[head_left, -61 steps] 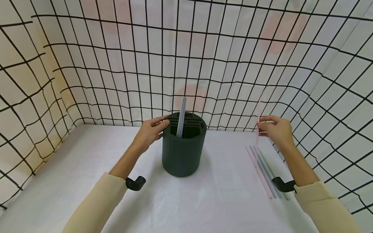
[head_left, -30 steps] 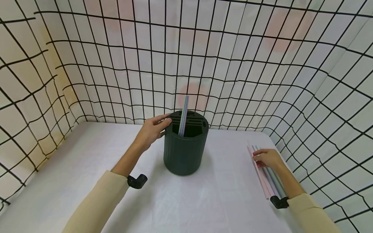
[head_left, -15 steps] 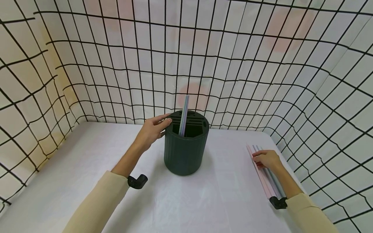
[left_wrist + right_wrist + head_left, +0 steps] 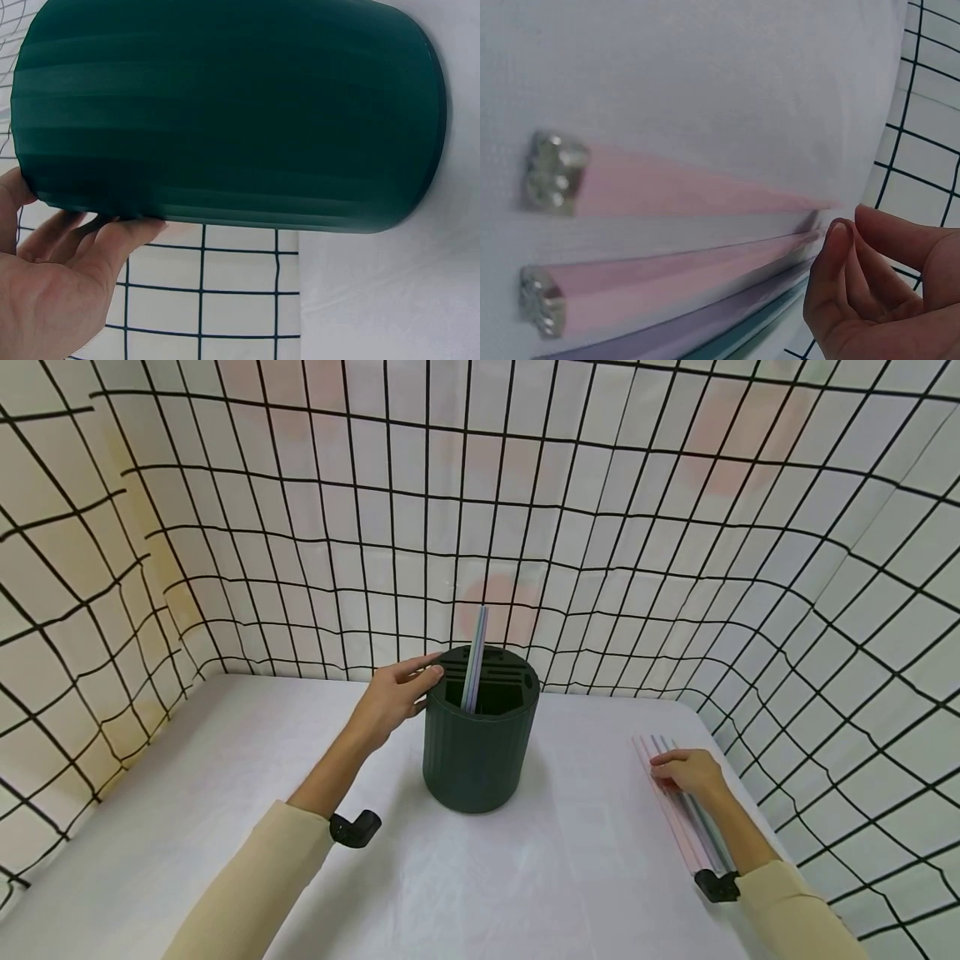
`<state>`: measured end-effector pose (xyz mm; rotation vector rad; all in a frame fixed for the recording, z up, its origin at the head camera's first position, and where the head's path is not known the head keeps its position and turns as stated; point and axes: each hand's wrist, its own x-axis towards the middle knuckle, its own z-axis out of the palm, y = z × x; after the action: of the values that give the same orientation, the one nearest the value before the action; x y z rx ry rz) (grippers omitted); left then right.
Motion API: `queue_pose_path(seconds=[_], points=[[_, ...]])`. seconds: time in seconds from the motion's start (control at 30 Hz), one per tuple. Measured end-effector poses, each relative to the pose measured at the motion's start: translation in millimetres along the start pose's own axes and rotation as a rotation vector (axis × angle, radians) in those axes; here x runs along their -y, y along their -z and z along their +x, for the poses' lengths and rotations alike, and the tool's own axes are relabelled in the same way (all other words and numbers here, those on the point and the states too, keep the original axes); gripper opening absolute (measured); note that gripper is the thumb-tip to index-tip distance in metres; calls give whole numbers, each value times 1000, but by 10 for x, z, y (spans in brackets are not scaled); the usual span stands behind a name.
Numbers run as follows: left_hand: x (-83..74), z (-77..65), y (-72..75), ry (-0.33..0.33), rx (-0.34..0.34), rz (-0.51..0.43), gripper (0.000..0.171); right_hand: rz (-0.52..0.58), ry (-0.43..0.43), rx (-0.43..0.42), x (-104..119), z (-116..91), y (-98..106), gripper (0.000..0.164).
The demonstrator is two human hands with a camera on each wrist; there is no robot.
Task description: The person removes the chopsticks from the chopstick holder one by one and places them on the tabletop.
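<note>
A dark green ribbed pen holder [image 4: 480,760] stands upright on the table, its top divided by slots and compartments. My left hand [image 4: 388,703] grips its left rim, thumb on top and fingers along the side. Several thin pastel sticks [image 4: 475,662] lean in the front compartment. At the right, my right hand [image 4: 692,774] is low over a row of pink, lilac and blue-green sticks lying flat. Its curled fingertips are close together at the pink sticks [image 4: 682,274], whose near ends are shiny. Whether one is pinched is hidden behind the fingers.
A white cloth [image 4: 480,893] covers the table. Black wire mesh [image 4: 420,510] walls the back and both sides, with the right panel close to my right arm. Black wrist cameras sit at both cuffs.
My right hand came down from above the row with a pink stick, which now lies among the others. Lately two pink tips show slightly farther apart. My left hand stays on the pen holder.
</note>
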<state>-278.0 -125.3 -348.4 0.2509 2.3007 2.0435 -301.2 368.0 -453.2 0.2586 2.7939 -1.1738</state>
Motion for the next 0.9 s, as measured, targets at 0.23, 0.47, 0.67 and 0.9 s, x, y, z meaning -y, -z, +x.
queue_pose_path(seconds=[0.23,0.47,0.67,0.9], points=[[-5,0,-3,-2,0,0,48,52,18,-23,242,-13,30,39],[0,-1,0,-4,0,-3,48,96,162,-35,977,-185,61,41],[0,-1,2,-8,6,-9,50,173,297,-19,1798,-386,17,40],[2,-4,6,-6,5,-12,49,245,473,56,2487,-678,-220,32]])
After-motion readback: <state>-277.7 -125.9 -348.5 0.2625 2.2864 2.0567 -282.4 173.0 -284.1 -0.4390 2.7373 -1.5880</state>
